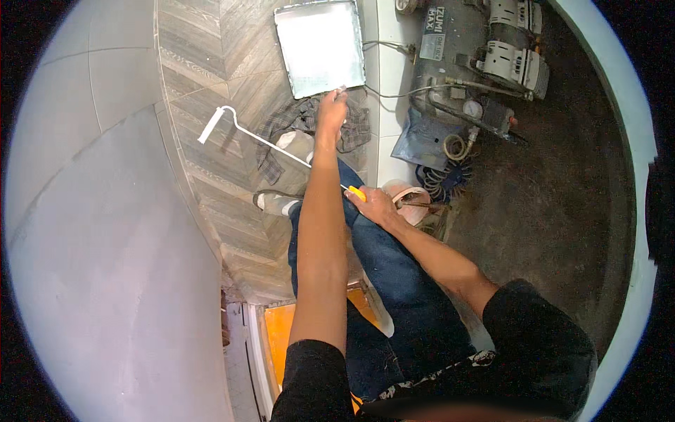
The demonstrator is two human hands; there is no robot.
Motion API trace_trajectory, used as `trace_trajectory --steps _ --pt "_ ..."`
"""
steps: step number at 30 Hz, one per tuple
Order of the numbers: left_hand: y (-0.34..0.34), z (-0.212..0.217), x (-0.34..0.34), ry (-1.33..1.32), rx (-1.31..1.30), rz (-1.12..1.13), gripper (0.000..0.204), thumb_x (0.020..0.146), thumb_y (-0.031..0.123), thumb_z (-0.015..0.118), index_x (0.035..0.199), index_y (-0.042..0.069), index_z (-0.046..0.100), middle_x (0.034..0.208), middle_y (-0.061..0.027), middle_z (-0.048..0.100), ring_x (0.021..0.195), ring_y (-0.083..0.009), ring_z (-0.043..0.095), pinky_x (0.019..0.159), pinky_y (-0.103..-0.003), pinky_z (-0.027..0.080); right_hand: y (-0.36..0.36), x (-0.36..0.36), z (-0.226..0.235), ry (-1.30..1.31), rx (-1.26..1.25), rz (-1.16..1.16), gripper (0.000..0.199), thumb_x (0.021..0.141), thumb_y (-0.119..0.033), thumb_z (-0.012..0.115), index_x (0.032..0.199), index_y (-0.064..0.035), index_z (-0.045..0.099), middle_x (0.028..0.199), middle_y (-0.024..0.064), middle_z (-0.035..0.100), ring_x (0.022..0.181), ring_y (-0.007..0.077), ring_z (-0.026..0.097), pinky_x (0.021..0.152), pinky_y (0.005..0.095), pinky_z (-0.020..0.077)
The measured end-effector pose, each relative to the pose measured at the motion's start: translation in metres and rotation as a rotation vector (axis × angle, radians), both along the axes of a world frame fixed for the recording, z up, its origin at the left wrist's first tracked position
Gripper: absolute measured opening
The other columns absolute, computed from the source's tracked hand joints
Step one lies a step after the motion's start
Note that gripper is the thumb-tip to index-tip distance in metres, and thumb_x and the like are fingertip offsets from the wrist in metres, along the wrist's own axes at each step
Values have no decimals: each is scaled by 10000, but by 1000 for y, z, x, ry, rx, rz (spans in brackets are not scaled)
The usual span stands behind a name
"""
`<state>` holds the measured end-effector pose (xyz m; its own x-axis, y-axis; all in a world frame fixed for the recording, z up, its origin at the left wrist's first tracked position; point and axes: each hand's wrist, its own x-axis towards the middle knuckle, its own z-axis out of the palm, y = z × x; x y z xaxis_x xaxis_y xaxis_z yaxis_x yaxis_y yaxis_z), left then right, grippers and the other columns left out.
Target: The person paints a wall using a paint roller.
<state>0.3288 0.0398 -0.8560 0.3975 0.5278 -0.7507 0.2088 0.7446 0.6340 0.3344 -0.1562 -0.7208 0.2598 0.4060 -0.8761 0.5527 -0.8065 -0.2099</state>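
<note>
My left hand [332, 116] is stretched forward, closed at the near edge of a paint tray [284, 50]. The tray is rectangular, with a bright, whitish inside. My right hand [376, 205] grips the yellow handle of a paint roller [211, 125] beside my right thigh. The roller's thin white rod runs off to the left, passing behind my left forearm. Its narrow white sleeve hangs over the wood-pattern floor, away from the tray. A dark plaid cloth [299, 116] lies just below the tray, around my foot.
An air compressor [450, 56] with a gauge and hoses stands at the far right. Near it are a coiled blue hose [446, 181] and a pinkish bucket [415, 200]. A pale wall [105, 267] rises on the left. Orange panels [280, 334] show below me.
</note>
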Motion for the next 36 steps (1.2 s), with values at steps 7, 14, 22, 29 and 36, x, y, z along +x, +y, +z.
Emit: trace_trajectory --steps 7,14,22,29,36 --pt "23 14 0 127 -94 110 392 875 319 637 1100 -2 643 854 -55 619 696 -144 504 588 -290 385 4 0 -13 19 36 -113 614 893 -610 462 880 -17 622 811 253 637 809 432 626 705 500 481" --pt "30 -2 8 42 -216 81 436 879 290 598 1258 81 539 1237 -112 549 1075 -240 497 780 -399 422 12 -3 -16 0 56 -135 587 901 -583 473 861 -17 623 798 251 631 803 439 620 694 501 479" --pt "19 31 -1 -27 -132 146 345 913 297 577 1071 -5 626 970 -65 639 862 -136 555 699 -291 450 20 -3 -12 29 51 -116 586 901 -575 479 835 -11 621 785 244 632 784 435 614 694 510 462" --pt "25 50 -82 423 748 473 230 883 177 612 982 -30 633 865 -139 655 764 -230 631 688 -361 492 18 22 -32 -67 196 -156 531 880 -552 542 836 -36 656 757 214 636 734 394 619 655 450 471" --pt "41 -152 -160 895 1051 -118 288 866 235 625 998 -21 632 913 -208 634 879 -388 597 789 -425 481 65 69 -99 -56 457 -306 271 927 -289 589 1023 -52 680 639 33 580 614 89 510 566 283 430"
